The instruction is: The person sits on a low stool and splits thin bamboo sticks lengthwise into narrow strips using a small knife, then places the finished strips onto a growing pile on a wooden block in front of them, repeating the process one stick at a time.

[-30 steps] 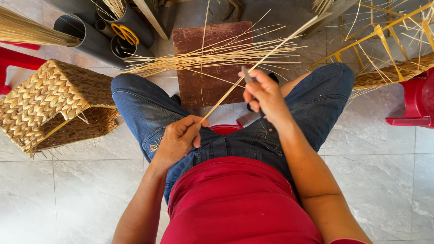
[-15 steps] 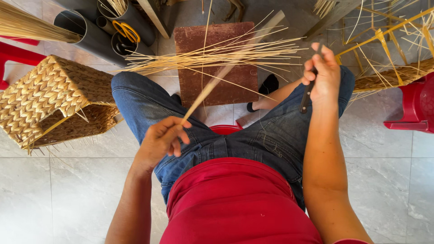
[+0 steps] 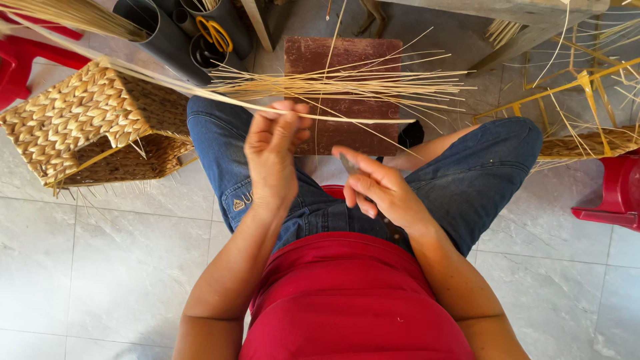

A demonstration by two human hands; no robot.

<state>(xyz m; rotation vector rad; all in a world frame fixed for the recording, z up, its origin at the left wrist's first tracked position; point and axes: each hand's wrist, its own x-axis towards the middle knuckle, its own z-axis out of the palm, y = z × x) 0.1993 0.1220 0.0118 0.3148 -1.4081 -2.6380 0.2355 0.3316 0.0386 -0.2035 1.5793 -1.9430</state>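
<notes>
My left hand (image 3: 273,157) is raised above my left thigh and pinches a long, thin pale straw strip (image 3: 167,85) that runs up and left out of view and right toward 620,182. My right hand (image 3: 380,190) rests over my lap, gripping a small knife (image 3: 348,163) with its grey blade tip pointing up-left, just below the strip. I sit in blue jeans and a red top. A bundle of loose straw strips (image 3: 347,83) lies across a dark red-brown block (image 3: 343,60) in front of my knees.
A woven straw basket (image 3: 87,127) lies tilted at my left. Dark tubes (image 3: 167,37) behind it hold straw and orange-handled scissors (image 3: 213,32). Red plastic stools (image 3: 610,193) stand at both sides. A yellow wire frame (image 3: 567,90) with woven work sits at right.
My left hand rose from my thigh and turned the strip from steeply slanted to nearly level. My right hand came down from the upper right to my lap with the knife.
</notes>
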